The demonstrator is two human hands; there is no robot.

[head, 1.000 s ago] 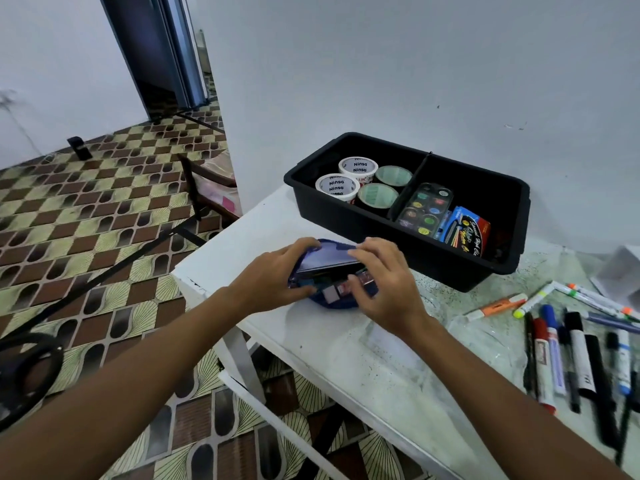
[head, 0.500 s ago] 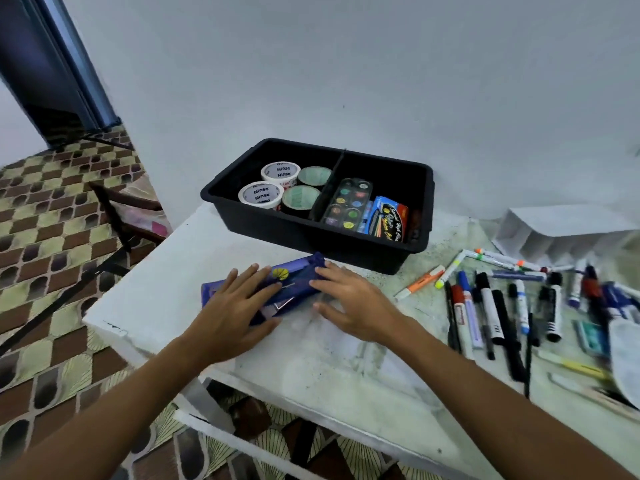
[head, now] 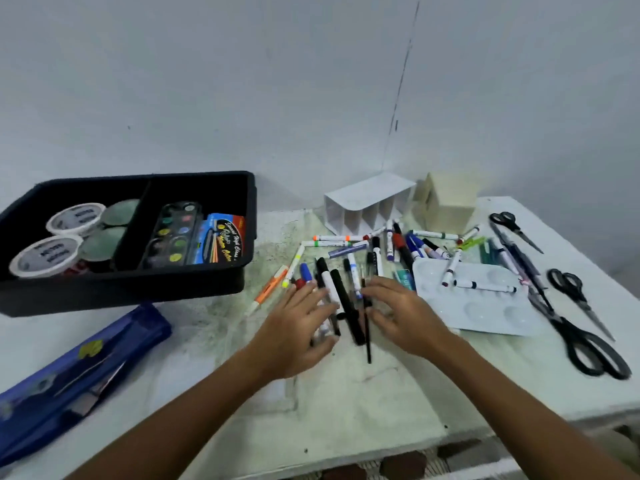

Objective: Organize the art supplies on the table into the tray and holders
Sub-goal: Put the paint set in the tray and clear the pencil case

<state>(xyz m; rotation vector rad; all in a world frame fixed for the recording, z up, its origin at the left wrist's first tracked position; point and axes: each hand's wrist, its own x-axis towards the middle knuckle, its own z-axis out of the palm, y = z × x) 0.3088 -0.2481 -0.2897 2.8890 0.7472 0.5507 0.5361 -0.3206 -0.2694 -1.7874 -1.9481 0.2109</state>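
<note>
A black marker (head: 344, 299) and several other markers lie side by side in the middle of the white table (head: 346, 403). My left hand (head: 298, 327) rests on the left ones with fingers spread. My right hand (head: 401, 317) touches the right side of the same bunch, fingers loosely bent, gripping nothing that I can see. More markers (head: 408, 247) are scattered behind. The black divided tray (head: 247, 202) at the left holds tape rolls (head: 74, 218), a watercolour set (head: 173, 233) and a crayon box (head: 223, 242). A white slotted holder (head: 363, 206) and a wooden holder (head: 446, 202) stand at the back.
A blue pencil case (head: 79, 368) lies at the front left, below the tray. A white paint palette (head: 485, 306) with markers on it sits to the right of my hands. Black scissors (head: 581, 306) and a second pair (head: 516, 230) lie near the right edge.
Both hands have left the blue pencil case and moved right onto the bunch of markers. My view has swung right, so the holders, palette and scissors now show.
</note>
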